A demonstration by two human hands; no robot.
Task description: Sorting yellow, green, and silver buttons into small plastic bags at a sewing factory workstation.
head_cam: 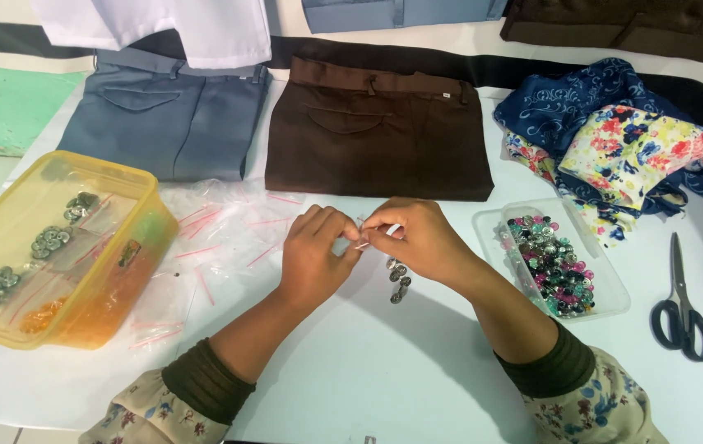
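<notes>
Both hands meet over a small clear bag [365, 238], left hand [314, 255] and right hand [417, 242] each pinching its top edge, with silver buttons [399, 279] lying just below the grip. So bagging looks only partly done: filled bags sit in the yellow box [133, 247] off left, while the clear tray [606, 284] to the right holds plenty of loose buttons.

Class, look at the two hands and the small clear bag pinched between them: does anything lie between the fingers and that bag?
Nothing visible: left hand and right hand both pinch the small clear bag directly.
</notes>
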